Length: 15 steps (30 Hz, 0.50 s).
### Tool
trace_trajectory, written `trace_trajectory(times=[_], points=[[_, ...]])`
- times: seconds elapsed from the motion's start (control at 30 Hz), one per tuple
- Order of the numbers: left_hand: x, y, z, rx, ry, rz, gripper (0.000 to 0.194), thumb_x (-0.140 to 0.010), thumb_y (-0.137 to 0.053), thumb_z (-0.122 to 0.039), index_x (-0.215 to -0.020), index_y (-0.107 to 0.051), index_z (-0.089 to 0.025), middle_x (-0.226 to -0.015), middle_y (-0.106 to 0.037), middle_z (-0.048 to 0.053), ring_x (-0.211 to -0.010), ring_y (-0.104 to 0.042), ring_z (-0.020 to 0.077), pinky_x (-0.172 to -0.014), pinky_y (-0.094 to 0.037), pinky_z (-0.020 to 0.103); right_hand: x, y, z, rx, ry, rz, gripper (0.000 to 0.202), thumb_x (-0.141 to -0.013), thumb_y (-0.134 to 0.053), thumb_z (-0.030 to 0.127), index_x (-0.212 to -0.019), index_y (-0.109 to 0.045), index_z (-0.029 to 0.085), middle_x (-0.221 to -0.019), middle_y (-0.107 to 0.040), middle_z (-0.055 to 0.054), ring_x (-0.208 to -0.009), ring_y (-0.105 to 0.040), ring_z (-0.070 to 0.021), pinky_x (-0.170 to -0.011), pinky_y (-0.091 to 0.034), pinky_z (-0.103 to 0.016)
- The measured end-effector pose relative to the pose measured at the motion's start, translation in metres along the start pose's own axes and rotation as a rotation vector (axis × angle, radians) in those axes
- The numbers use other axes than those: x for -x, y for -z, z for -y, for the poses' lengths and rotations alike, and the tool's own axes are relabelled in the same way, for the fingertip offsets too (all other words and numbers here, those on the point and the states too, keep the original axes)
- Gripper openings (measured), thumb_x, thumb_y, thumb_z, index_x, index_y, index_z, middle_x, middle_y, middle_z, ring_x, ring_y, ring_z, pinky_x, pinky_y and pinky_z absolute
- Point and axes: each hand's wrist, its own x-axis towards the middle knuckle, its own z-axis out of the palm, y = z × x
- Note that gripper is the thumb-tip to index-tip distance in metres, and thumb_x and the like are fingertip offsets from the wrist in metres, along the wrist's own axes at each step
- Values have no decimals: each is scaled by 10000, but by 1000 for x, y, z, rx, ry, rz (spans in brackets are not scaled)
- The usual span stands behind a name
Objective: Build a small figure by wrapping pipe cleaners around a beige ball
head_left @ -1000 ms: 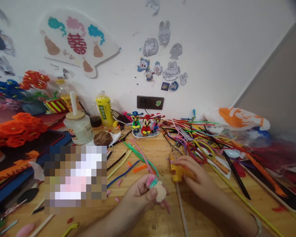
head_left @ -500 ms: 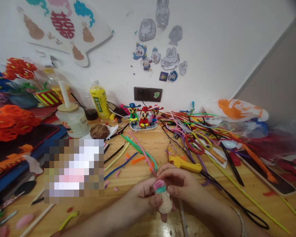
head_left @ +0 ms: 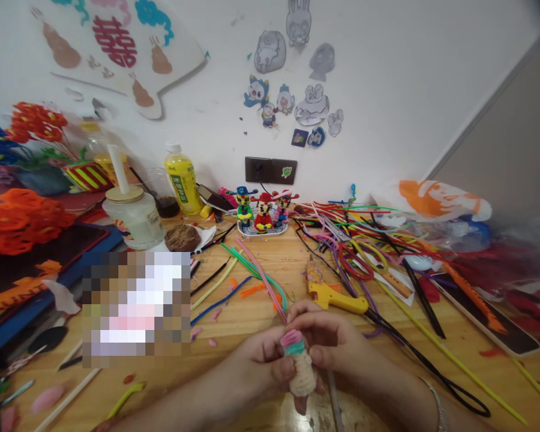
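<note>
Low in the middle of the head view, my left hand [head_left: 270,360] grips a small coiled pipe-cleaner piece [head_left: 302,373], thumb across its front. The piece is tilted, cream below, with a teal band and pink coils at the top. My right hand [head_left: 330,339] is closed at its right side, the thumb against the piece and the fingers curled over near the pink top. A pink pipe cleaner [head_left: 265,273] runs up from between the hands, across the table. Beside it lies a green pipe cleaner [head_left: 252,270]. The fingertips behind the piece are hidden.
A yellow glue gun [head_left: 337,298] with a black cord lies just beyond my right hand. Several pipe cleaners and red-handled scissors [head_left: 355,264] spread behind it. Three small figures [head_left: 263,219] stand on a tray by the wall. Left are a jar [head_left: 135,219], a drink bottle [head_left: 182,180] and a blurred-out patch.
Both hands stay on the coiled piece, which has shifted very slightly down and right. The camera view has moved a little; the grip looks the same.
</note>
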Motion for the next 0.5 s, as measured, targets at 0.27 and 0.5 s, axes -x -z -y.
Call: trace_trajectory(times=[0.27, 0.5], points=[[2, -2, -3, 2, 37, 2, 323, -674, -670, -400, -848, -617, -134, -737, -648, 56, -561, -557, 98, -565, -437, 210, 1, -5, 0, -80, -43, -31, 330, -590, -751, 387, -870, -677, 228, -979, -436, -28, -899, -492, -176, -667, -491, -256], [2, 1, -2, -38, 92, -5, 352, -646, -687, -408, -866, -630, -140, -718, -642, 42, -552, -545, 91, -550, -430, 200, 1, -7, -3, -136, -67, 13, 341, -576, -759, 367, -865, -650, 221, -983, -402, -18, -818, -508, -157, -562, -507, -240]])
